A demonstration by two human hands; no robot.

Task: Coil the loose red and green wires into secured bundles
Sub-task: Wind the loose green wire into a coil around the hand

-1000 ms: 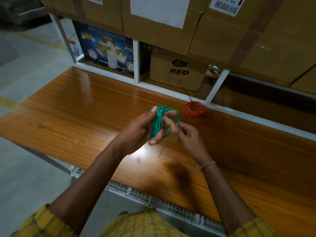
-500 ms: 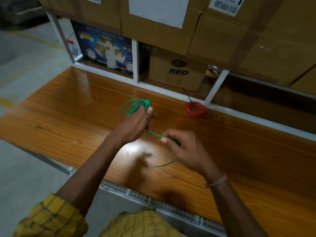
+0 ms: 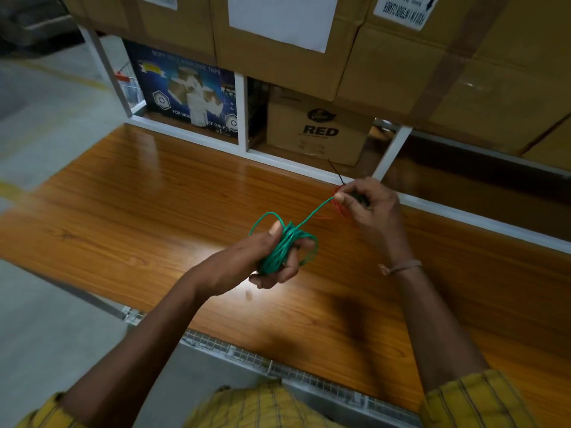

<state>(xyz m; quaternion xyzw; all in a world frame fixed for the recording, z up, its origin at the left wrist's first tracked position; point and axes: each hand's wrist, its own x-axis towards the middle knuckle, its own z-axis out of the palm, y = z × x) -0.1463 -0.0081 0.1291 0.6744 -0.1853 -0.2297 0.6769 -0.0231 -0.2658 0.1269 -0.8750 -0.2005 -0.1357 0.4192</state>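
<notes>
While the left hand point(image 3: 265, 257) grips the green coil point(image 3: 284, 247) at frame centre | right hand point(image 3: 366, 208) pinches its tail, now drawn taut up-right instead of slack | red coil point(image 3: 340, 205) peeks out behind that hand | judged: green's last wrap being cinched; red looks bundled already.

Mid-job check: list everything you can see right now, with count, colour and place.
green wire coil: one, green, gripped in the left hand above the table, free end running to the right hand
red wire bundle: one, red, on the table, mostly hidden behind the right hand
black tie: one, black, sticking up beside the red bundle
table: one, glossy brown wood
RED box: one, brown cardboard, on the shelf behind the table
tape box: one, blue, shelf, left of the RED box
large cartons: several, brown, above
left hand: grips the coil
right hand: pinches the wire end
</notes>
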